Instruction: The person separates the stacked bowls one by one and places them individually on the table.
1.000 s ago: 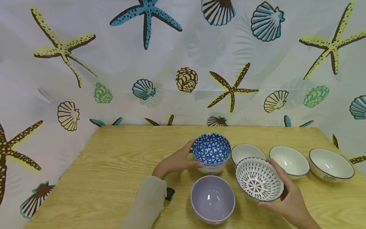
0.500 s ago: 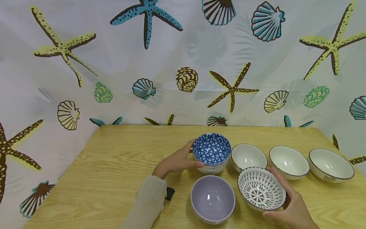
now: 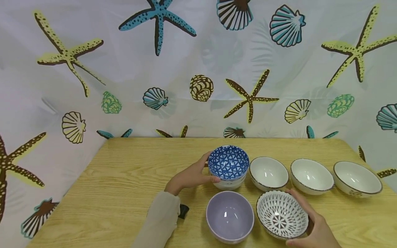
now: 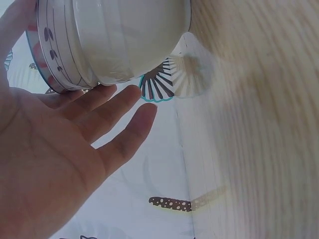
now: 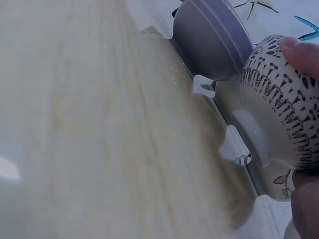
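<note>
R hand (image 3: 319, 228) pinches wht/brn bowl (image 3: 282, 215) by its R side, btwn thumb & fingers, just R of lilac bowl (image 3: 230, 217), in front of 3 wht bowls (image 3: 311, 175) (can't tell if its base touches the worktop (image 3: 124, 193)). L hand (image 3: 192, 177) cups stack (image 3: 230, 185), thumb in front; blue bowl (image 3: 228, 162) on top.

The left hand (image 3: 190, 177) is partly hidden by stacked bowls (image 3: 228, 168) in the head view; the dark-patterned bowl (image 5: 279, 99) is cropped by the right wrist view's edge
</note>
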Demonstrator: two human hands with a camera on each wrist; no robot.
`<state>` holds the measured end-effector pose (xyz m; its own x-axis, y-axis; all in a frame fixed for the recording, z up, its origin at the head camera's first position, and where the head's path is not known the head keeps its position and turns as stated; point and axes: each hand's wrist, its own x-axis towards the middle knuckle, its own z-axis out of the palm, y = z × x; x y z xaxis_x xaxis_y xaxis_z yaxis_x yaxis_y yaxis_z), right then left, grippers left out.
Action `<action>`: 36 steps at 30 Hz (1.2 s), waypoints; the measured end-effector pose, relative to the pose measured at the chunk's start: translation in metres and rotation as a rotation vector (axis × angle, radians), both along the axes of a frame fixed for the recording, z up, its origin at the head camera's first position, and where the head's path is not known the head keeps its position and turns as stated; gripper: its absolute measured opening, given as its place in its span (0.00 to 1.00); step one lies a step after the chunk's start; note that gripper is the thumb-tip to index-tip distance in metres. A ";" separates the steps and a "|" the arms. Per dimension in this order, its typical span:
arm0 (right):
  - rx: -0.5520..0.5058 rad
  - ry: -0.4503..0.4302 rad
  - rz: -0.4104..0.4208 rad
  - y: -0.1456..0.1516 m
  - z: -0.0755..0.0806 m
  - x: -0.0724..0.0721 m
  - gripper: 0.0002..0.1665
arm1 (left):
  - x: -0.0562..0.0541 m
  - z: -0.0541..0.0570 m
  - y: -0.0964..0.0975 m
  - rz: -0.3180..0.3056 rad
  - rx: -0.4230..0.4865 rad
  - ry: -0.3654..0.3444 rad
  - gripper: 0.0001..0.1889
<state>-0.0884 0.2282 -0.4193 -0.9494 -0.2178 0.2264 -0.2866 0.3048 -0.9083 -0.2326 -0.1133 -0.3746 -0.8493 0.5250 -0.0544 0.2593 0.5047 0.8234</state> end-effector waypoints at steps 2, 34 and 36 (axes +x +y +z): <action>0.030 0.004 -0.010 0.001 -0.002 0.001 0.70 | 0.000 0.000 0.000 0.000 0.002 0.002 0.51; 0.257 -0.050 -0.002 0.018 -0.019 -0.010 0.71 | -0.001 -0.002 0.001 0.022 -0.021 0.019 0.56; 0.265 -0.046 -0.003 0.018 -0.018 -0.009 0.71 | -0.001 -0.002 0.002 0.025 -0.024 0.032 0.55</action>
